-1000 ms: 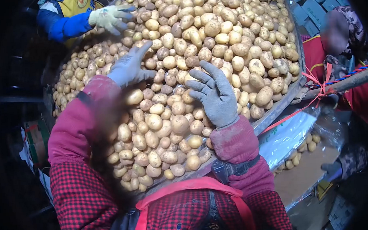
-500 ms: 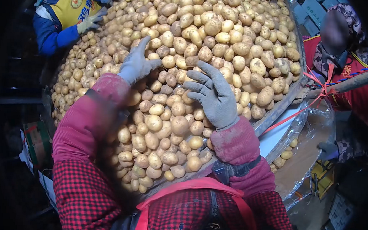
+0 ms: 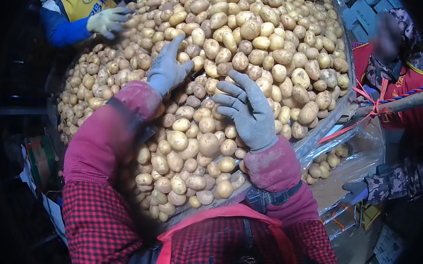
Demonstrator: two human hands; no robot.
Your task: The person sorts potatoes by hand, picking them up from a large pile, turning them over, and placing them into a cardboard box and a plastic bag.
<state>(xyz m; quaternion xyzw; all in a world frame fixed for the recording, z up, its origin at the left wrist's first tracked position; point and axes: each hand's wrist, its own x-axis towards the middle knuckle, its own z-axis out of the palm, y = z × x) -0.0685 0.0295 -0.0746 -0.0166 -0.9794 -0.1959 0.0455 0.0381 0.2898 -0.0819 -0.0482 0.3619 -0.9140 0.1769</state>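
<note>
Both my hands wear grey, dusty gloves and rest over a large heap of potatoes (image 3: 207, 144). My left hand (image 3: 167, 69) lies on the upper middle of the heap, thumb and forefinger apart, its other fingers turned away from view. Lower and to the right, my right hand (image 3: 251, 111) is held with fingers spread, its fingertips close to potatoes near the middle. No potato shows in either palm. Between the two hands the heap dips, and smaller, dirtier potatoes show there.
A co-worker's gloved hand (image 3: 107, 22) hovers at the heap's upper left. At right, another person's sleeve (image 3: 398, 182) reaches toward a plastic-lined container (image 3: 338, 185) holding several potatoes. A pole (image 3: 396, 105) with red ties meets the table's edge (image 3: 316, 129). Blue crates (image 3: 363, 11) are stacked behind.
My left hand has moved slightly up and right; my right hand has barely moved. The upper-left co-worker's hand has lifted off the heap. More potatoes show in the plastic-lined container.
</note>
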